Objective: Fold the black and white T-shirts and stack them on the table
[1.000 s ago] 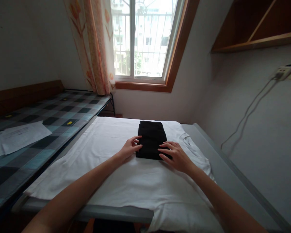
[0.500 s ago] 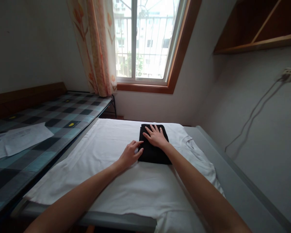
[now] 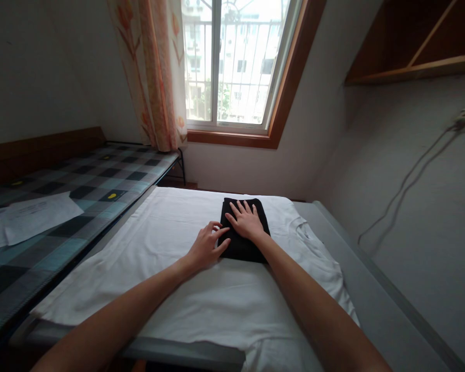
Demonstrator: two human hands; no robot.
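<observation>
A black, flat, rectangular item [image 3: 240,249], which looks like folded cloth, lies on a white T-shirt [image 3: 178,217]. The shirt is spread over a grey table [image 3: 333,227], with one sleeve drooping at the near edge. My right hand [image 3: 246,219] rests flat on the black item with its fingers spread. At the item's left edge is my left hand [image 3: 207,243], its thumb and index finger apart and reaching just over that edge. Whether these fingertips press on it I cannot tell.
On the left stands a bed with a checked mattress [image 3: 81,181], and papers [image 3: 42,217] lie on it. Ahead are a window [image 3: 236,72] and a flowered curtain [image 3: 158,77]. A wooden shelf [image 3: 418,70] and a cord [image 3: 403,181] are on the right wall.
My right hand has slid slightly left over the black item. My left hand stays by the item's left edge, almost unmoved. The view has shifted a little.
</observation>
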